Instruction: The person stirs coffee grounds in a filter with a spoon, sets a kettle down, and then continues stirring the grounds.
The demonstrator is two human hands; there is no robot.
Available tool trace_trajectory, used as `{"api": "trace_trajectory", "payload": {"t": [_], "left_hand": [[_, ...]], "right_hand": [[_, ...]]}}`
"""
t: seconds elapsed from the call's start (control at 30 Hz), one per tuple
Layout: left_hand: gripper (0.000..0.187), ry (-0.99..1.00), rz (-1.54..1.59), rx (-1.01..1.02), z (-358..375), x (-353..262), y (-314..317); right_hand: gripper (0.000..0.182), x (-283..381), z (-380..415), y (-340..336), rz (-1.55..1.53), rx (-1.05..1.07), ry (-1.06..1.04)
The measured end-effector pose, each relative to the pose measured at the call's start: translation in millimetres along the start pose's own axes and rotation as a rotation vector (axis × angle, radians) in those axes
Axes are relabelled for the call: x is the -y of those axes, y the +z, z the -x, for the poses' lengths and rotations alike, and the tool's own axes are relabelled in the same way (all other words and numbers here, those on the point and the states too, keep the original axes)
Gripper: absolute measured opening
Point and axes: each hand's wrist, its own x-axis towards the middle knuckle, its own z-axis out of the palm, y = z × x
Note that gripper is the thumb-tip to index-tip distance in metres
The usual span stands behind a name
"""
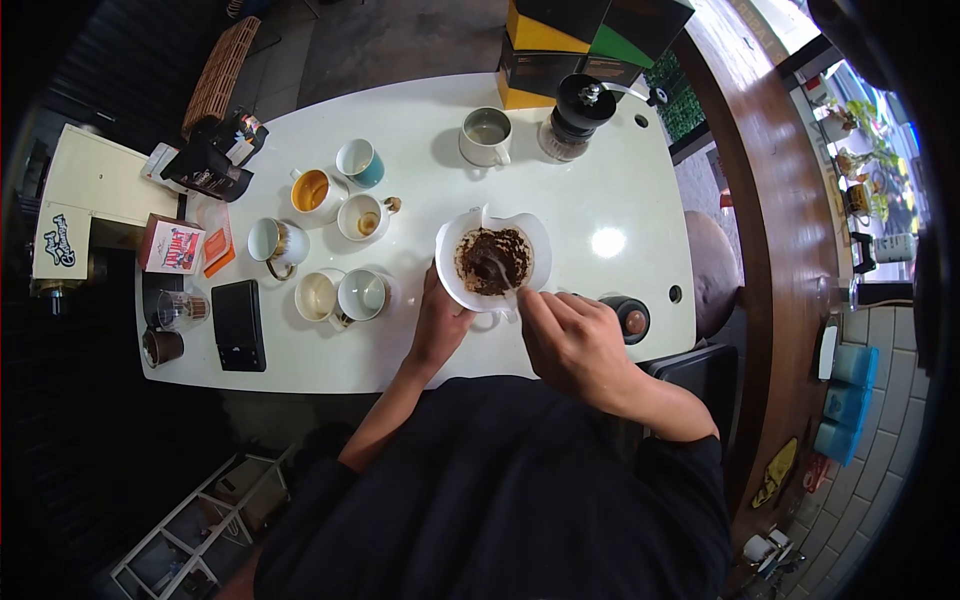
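Note:
A white coffee dripper (447,277) with a paper filter (540,240) in it is at the middle of the table, in front of me. Dark, wet coffee grounds (485,255) line the filter. My left hand (438,322) is closed round the dripper's near left side, its fingers partly hidden beneath the rim. From the right, my right hand (572,335) pinches a thin spoon (506,277), whose end dips into the grounds. Just beyond that hand stands a round black object with a brown top (634,320), partly hidden by it.
Several cups, among them a teal cup (360,163) and an orange-lined cup (315,192), stand left of the dripper. A black scale (238,325) lies farther left. Behind are a grey mug (485,138), a coffee grinder (572,120) and stacked boxes (560,70). A wooden beam (765,300) borders the right.

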Motion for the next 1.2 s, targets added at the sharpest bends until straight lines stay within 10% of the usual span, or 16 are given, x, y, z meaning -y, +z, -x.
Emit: {"api": "trace_trajectory", "payload": {"t": [1.2], "left_hand": [[0.051,-0.006,0.099,-0.003,-3.9,-12.2,-2.1]], "right_hand": [[0.037,-4.5,9.5,-18.2,0.097,0.035,-0.023]]}}
